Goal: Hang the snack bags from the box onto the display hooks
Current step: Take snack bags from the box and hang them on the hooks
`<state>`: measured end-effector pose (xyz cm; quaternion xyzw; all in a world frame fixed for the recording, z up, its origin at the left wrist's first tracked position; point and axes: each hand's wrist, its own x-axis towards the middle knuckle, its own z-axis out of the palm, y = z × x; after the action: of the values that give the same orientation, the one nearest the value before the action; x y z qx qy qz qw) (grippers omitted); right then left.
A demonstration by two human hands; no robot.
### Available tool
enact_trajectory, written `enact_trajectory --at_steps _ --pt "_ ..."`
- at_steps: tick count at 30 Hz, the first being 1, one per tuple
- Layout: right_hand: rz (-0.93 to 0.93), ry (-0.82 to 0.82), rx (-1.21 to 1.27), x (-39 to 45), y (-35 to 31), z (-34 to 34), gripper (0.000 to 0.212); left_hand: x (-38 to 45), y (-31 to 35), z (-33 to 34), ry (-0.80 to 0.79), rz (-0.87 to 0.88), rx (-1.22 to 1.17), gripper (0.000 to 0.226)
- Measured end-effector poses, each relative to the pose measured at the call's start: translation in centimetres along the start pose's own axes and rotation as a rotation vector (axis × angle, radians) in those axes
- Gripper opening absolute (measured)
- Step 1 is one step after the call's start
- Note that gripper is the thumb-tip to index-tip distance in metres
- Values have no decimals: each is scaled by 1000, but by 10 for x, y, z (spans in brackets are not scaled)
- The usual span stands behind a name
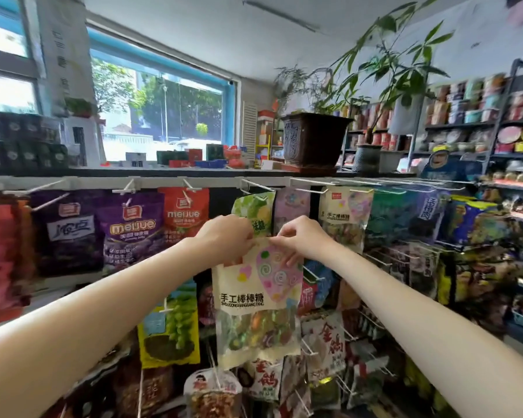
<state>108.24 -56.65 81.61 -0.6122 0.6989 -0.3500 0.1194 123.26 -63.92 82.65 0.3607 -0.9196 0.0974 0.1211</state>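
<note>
Pinching lollipop bag (255, 300) by its top edge — left hand (224, 236), right hand (302, 236) — bag below.

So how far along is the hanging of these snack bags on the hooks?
Many bags already hang on the white display hooks, including a matching cream lollipop bag with a pink heart on the top row. In hand: the left hand and right hand pinch the top edge of another cream lollipop bag, not yet on a hook. The box is out of view, so what remains is unclear.
</note>
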Motion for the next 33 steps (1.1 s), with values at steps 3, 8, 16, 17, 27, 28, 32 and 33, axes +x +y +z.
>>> enact_trajectory --at_steps 3,8,16,17,27,28,32,33 --pt "45 54 0 3 26 -15 22 34 20 8 -126 31 -33 32" --pt "150 133 -10 0 86 -60 20 79 81 28 -38 132 -80 30" --pt "132 317 -77 46 193 -169 18 204 175 38 171 138 -218 25" --pt "127 326 -71 55 208 -181 19 221 185 39 201 115 -249 24" --pt "41 230 -64 154 304 -257 22 337 242 60 259 -67 -300 23" --pt "21 266 -78 162 309 -256 22 345 242 59 267 -92 -305 22" --pt "8 273 -22 187 323 -256 22 366 241 62 263 -159 -310 20" --pt "3 267 -17 191 325 -258 23 369 241 62 262 -165 -311 20"
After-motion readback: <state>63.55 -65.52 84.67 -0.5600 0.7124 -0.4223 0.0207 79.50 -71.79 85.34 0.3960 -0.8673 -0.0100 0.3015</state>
